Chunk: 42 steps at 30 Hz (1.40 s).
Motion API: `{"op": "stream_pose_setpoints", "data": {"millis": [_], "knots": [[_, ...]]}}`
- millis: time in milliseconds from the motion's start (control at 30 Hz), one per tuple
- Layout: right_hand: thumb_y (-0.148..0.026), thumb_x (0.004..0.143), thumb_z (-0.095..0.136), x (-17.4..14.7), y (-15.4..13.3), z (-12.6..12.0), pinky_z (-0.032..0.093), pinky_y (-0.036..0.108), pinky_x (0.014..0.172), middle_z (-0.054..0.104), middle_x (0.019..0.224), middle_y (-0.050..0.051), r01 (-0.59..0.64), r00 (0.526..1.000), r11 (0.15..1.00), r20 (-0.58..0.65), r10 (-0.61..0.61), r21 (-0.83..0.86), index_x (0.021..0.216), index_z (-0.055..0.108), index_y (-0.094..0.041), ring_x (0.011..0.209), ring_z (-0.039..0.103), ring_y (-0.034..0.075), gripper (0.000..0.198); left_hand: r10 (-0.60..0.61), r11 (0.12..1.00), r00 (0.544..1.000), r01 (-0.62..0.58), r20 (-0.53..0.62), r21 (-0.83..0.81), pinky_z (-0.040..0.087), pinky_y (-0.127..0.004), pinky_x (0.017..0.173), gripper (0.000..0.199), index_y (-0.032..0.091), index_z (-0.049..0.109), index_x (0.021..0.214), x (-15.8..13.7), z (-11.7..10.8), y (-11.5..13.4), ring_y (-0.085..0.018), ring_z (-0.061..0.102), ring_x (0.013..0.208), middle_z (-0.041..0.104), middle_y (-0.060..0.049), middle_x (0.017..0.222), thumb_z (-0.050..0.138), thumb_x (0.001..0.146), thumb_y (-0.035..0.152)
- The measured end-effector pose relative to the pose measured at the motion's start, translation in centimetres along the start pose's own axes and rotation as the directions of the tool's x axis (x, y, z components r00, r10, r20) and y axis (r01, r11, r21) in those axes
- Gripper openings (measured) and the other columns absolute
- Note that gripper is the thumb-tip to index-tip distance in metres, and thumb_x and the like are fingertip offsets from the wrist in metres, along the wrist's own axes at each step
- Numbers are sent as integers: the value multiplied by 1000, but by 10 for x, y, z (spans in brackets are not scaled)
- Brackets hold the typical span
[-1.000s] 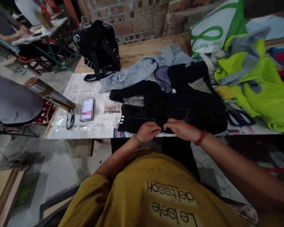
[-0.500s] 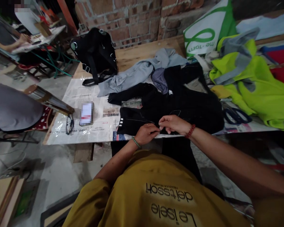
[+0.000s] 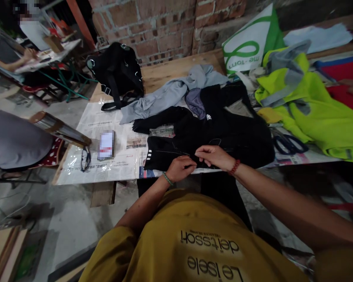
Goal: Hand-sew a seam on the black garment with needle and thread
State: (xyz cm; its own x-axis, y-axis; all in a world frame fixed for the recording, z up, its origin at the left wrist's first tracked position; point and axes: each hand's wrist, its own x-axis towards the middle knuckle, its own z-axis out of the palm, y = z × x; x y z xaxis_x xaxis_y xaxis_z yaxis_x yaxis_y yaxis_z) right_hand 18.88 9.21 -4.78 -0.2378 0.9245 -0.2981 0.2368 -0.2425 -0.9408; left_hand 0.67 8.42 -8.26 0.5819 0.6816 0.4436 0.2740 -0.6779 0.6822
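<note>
A black garment (image 3: 238,131) with a small white logo and white stripes at one end lies spread along the table's near edge. Over its near edge, my left hand (image 3: 180,168) is closed, thumb and fingertips pinched together. Close to its right, my right hand (image 3: 214,157) is also pinched, fingertips pointing at the left hand's. Whatever lies between either pair of fingertips is too small to make out. A thin thread (image 3: 215,141) curls on the black cloth just above my right hand.
Scissors (image 3: 290,145) and a yellow-green garment (image 3: 314,109) lie on the right. Behind are a grey cloth (image 3: 161,100), a black bag (image 3: 117,70) and a white-green bag (image 3: 250,47). A phone (image 3: 106,145) and glasses (image 3: 85,158) lie left. People sit at the far-left table (image 3: 51,56).
My hands' fingertips, which met around a tiny pale sliver, now sit slightly apart, and the sliver no longer shows clearly. The whole view has shifted a little.
</note>
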Motion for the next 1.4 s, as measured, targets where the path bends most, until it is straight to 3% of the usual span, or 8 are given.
{"op": "stream_pose_setpoints", "data": {"millis": [133,333,533,767,933,1133,1267,1400], "knots": [[-32,75,58,-3,-5,-1,26,17,36,54,55,-4,20,993,1000,-118,-17,23,73,56,-15,35,39,2,17,22,999,1000,-22,5,-31,49,-23,71,15,15,68,76,1,-2,1,-11,61,71,67,-4,73,53,80,18],[-26,78,54,-11,-12,3,24,16,35,56,56,-3,-58,997,997,-55,56,-43,69,54,-15,33,38,2,14,9,999,1000,-8,13,-41,49,-23,69,15,16,68,74,1,-2,-1,-10,61,68,67,-3,71,54,78,17],[-24,80,52,-8,-14,7,25,16,35,57,56,-2,-83,989,995,-125,76,-55,68,53,-15,33,39,2,15,-69,997,998,69,-2,-25,47,-21,63,15,15,67,78,0,0,1,-10,57,65,62,-3,69,52,79,17],[-25,81,50,-6,-12,9,24,18,34,57,56,-3,-143,989,986,-42,140,-87,65,52,-15,31,36,2,18,-68,998,997,69,-20,13,46,-21,66,14,15,66,80,-2,3,-1,-10,56,69,61,-3,73,52,80,16],[-28,81,48,-5,-12,9,23,19,35,48,48,-5,-191,982,944,-61,181,-269,66,54,-16,33,34,4,20,-51,997,999,51,-11,51,47,-21,66,13,16,65,78,-3,4,-1,-10,57,70,61,-3,74,52,80,15],[-31,78,51,1,-7,6,27,19,42,51,50,-3,-107,994,878,-31,105,-467,64,59,-15,42,39,5,23,-8,999,999,10,-38,49,48,-21,64,20,16,67,80,-3,4,-2,-10,57,67,62,-3,73,49,75,9],[-31,78,51,3,-5,6,23,19,39,46,47,-4,-143,989,899,-36,141,-414,64,58,-15,39,35,4,23,-18,1000,999,17,-51,-14,48,-21,63,29,17,68,82,-3,2,-4,-9,58,67,63,-3,75,46,70,3],[-33,79,53,1,-8,8,17,19,34,37,43,-6,-230,973,943,-28,230,-241,63,54,-16,34,27,3,23,-32,999,999,31,-37,-20,48,-21,64,19,17,68,83,-2,3,-6,-10,58,69,63,-3,75,53,74,9]]}}
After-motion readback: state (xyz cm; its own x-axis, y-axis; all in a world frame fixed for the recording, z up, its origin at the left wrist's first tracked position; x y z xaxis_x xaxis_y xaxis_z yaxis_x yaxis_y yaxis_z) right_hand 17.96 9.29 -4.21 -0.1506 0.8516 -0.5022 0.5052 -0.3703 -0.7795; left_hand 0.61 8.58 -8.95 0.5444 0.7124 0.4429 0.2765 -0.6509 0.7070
